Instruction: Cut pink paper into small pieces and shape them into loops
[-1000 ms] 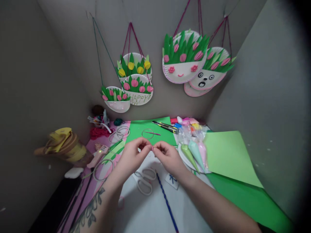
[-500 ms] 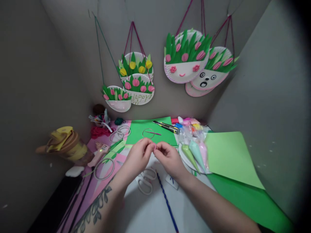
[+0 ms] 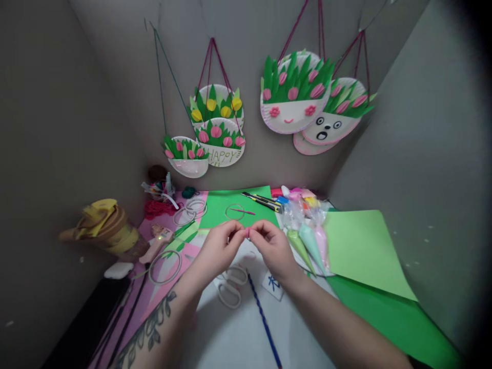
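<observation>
A small pink piece (image 3: 248,233), perhaps paper, is pinched between the fingertips of both hands. My left hand (image 3: 222,247) grips its left side, thumb and fingers pressed together. On the other side my right hand (image 3: 272,248) is closed on it the same way. Most of the piece is hidden by the fingertips. Below the hands, scissors with white handles (image 3: 229,294) lie on the white surface. A dark blue twisted pencil (image 3: 264,323) rests beside them. A white card with blue marks (image 3: 272,284) is partly under my right wrist.
Light green paper (image 3: 361,251) lies at the right, by filled piping bags (image 3: 309,243). Box cutters (image 3: 263,201) rest on green paper behind the hands. A pink glue gun (image 3: 157,246) and a cup (image 3: 115,230) stand left. Decorated paper plates (image 3: 295,115) hang on the wall.
My hands have turned slightly, with the pink piece still between the fingertips. My right hand has shifted a little, and more of the white card shows.
</observation>
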`<state>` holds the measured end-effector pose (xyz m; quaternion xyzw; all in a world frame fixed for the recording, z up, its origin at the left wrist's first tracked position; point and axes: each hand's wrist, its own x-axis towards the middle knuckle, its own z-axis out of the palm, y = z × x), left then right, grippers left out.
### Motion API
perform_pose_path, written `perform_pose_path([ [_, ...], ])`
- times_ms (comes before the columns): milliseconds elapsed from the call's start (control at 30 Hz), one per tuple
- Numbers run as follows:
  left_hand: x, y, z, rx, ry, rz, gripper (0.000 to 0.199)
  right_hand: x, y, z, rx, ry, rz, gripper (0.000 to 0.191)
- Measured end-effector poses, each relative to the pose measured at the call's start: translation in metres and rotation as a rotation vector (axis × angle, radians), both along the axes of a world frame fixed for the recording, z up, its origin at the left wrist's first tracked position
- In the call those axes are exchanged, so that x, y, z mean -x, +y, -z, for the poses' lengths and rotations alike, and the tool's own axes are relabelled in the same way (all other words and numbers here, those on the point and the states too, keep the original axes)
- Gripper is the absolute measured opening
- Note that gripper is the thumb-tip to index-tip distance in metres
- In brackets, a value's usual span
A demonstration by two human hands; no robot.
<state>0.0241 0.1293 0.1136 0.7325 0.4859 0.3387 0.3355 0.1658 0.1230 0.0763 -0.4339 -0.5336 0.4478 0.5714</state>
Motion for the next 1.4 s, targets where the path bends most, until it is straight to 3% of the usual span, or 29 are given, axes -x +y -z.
perform_pose_path([
  [733,0.003,0.002,0.004,0.026,-0.075,-0.040,0.021,-0.002,0.004,0.008,0.039,0.098,-0.008,0.020],
  [1200,0.003,-0.001,0.002,-0.118,0.060,-0.054,0.021,0.000,0.005,0.012,0.073,0.144,-0.069,0.020],
  [1400,0.003,-0.005,0.002,-0.257,0.226,-0.076,0.017,-0.001,0.003,0.008,0.042,0.156,-0.087,0.022],
])
